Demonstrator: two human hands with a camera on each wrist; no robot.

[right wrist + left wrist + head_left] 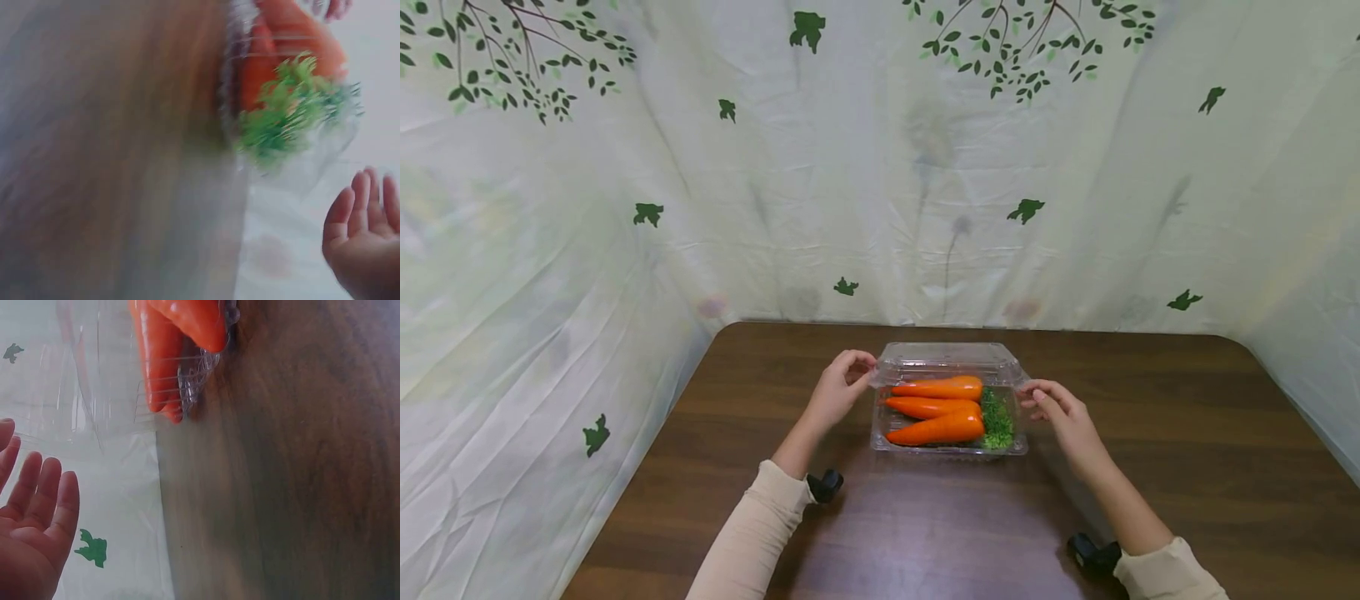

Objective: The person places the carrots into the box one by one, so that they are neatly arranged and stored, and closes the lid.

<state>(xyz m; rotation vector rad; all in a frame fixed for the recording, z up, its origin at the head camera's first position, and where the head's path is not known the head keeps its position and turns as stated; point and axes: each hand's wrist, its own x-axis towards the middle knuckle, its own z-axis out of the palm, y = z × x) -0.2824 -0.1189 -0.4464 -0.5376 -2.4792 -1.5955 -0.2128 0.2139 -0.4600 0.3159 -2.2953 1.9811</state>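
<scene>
A clear plastic clamshell box [951,451] sits on the wooden table with its hinged lid [947,354] raised at the back. Inside lie three orange carrots [936,427], side by side, and a bunch of green leaves [997,421] fills the right end. My left hand [835,387] pinches the lid's left corner between thumb and forefinger, the other fingers loosely bent. At the opposite corner my right hand [1063,417] pinches the lid too. In the right wrist view the leaves [281,122] look blurred, and that hand's thumb is out of frame.
The brown table [955,533] reaches back to a pale hanging cloth [880,192] printed with leaves and branches. A black wrist camera [826,485] shows on the left wrist and another black camera [1092,554] on the right.
</scene>
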